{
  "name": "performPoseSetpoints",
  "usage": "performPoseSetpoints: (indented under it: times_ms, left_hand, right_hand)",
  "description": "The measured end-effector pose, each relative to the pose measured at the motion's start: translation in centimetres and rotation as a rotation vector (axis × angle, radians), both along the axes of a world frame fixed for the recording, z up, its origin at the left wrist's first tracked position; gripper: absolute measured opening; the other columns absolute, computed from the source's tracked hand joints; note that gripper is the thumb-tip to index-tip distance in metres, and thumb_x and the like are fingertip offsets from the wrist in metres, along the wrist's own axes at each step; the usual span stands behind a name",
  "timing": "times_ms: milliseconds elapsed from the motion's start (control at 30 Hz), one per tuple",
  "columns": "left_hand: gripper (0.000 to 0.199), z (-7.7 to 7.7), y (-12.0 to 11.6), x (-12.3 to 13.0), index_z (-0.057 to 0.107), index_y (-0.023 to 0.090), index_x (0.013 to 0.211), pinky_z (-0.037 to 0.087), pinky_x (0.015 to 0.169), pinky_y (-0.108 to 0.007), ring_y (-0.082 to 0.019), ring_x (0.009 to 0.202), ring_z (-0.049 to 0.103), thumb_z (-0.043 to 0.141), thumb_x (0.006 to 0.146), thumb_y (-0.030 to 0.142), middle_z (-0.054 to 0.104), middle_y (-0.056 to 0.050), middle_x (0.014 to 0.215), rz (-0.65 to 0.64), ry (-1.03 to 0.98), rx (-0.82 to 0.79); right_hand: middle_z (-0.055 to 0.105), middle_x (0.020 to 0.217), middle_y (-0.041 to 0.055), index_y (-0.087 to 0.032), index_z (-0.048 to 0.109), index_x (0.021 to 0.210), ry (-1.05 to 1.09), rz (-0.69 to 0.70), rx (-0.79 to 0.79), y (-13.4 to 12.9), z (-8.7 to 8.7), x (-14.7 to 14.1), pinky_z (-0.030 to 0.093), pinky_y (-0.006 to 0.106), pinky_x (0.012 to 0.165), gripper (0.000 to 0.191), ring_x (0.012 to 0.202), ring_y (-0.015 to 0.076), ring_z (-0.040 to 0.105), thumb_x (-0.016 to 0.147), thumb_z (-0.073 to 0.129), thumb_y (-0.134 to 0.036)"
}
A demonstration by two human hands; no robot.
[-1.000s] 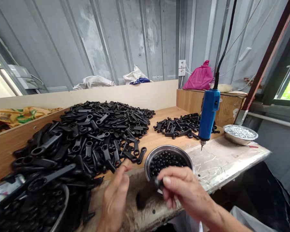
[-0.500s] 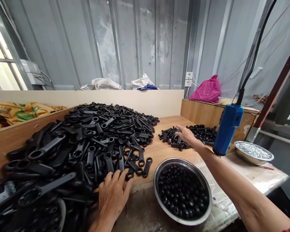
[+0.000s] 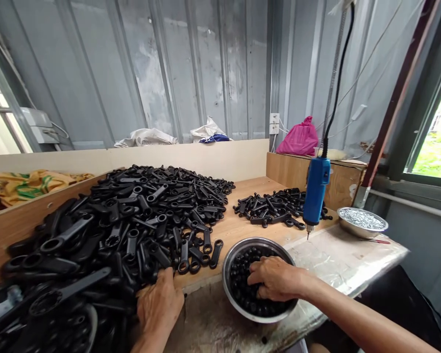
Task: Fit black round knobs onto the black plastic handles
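My left hand (image 3: 159,304) is closed, its fingers bent at the near edge of a large heap of black crank arms (image 3: 132,225) with ring-shaped ends. Whatever it grips is hidden behind the fingers. Inside a steel bowl (image 3: 226,282) of black ball knobs (image 3: 240,289), my right hand (image 3: 274,279) has its fingers curled down among the knobs. Its fingertips are out of sight, so what they pinch cannot be made out. Farther back lies a smaller pile of black cranks with knobs on them (image 3: 275,206).
A blue electric screwdriver (image 3: 315,191) hangs, bit down, right of the bowl. Beyond it stands a metal bowl of small silvery parts (image 3: 363,220). A wooden box (image 3: 316,171) carries a pink bag (image 3: 299,137). Yellow sacks (image 3: 29,186) lie behind the left board.
My right hand has come back from the smaller pile and dipped into the knob bowl. My left hand has curled its fingers at the heap's edge. The view has turned rightward.
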State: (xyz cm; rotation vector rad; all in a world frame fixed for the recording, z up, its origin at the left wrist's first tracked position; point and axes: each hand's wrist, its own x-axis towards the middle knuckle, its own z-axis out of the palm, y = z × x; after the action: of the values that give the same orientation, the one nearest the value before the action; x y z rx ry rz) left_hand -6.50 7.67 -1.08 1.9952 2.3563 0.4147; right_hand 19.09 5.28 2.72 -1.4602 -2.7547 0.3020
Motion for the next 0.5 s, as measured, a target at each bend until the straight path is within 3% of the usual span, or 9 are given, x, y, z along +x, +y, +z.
performPoseSetpoints:
  times_ms: [133, 233, 367, 433, 500]
  left_hand:
    - [0.032, 0.1, -0.1, 0.1, 0.056, 0.015, 0.097, 0.038, 0.068, -0.044, -0.041, 0.089, 0.060, 0.037, 0.071, 0.016, 0.065, -0.020, 0.091, 0.072, -0.267, 0.010]
    - [0.028, 0.5, -1.0, 0.0, 0.058, 0.020, 0.086, 0.038, 0.067, -0.038, -0.033, 0.080, 0.059, 0.044, 0.062, 0.022, 0.061, -0.008, 0.071, 0.106, -0.583, 0.076]
    - [0.017, 0.5, -5.2, 1.3, 0.049, 0.021, 0.071, 0.040, 0.052, -0.029, -0.017, 0.055, 0.052, 0.044, 0.058, 0.031, 0.048, 0.003, 0.055, 0.038, -1.110, 0.141]
    - [0.023, 0.1, -7.8, 2.6, 0.049, 0.020, 0.077, 0.039, 0.045, -0.027, -0.015, 0.051, 0.051, 0.048, 0.059, 0.033, 0.053, 0.002, 0.062, -0.008, -1.314, 0.119]
    - [0.028, -0.5, -9.9, 3.9, 0.050, 0.019, 0.083, 0.029, 0.036, -0.023, -0.009, 0.037, 0.042, 0.052, 0.058, 0.033, 0.053, 0.004, 0.061, -0.031, -1.473, 0.092]
  right_hand:
    - [0.069, 0.089, 0.0085, -0.019, 0.071, 0.086, -0.039, -0.043, 0.042, 0.6, -0.4, -0.7, 0.042, 0.030, 0.063, 0.027, 0.080, 0.0253, 0.062, 0.066, 0.054, -0.010]
    - [0.068, 0.086, 0.0119, -0.014, 0.070, 0.080, 0.017, -0.065, 0.089, 1.0, -0.4, -0.9, 0.042, 0.031, 0.067, 0.022, 0.081, 0.0267, 0.061, 0.065, 0.054, -0.009]
    - [0.065, 0.092, 0.0112, -0.012, 0.067, 0.078, 0.222, -0.052, 0.136, 0.1, 0.5, -0.3, 0.041, 0.031, 0.073, 0.017, 0.086, 0.0247, 0.058, 0.069, 0.052, -0.012]
    - [0.065, 0.083, 0.0058, -0.014, 0.066, 0.083, 0.335, -0.042, 0.116, -1.2, 0.8, 0.1, 0.042, 0.026, 0.068, 0.021, 0.077, 0.0186, 0.058, 0.073, 0.047, -0.015]
    - [0.061, 0.067, 0.0011, -0.015, 0.065, 0.085, 0.567, -0.058, -0.017, -3.0, 0.6, 0.0, 0.042, 0.022, 0.058, 0.023, 0.063, 0.0144, 0.056, 0.074, 0.045, -0.018]
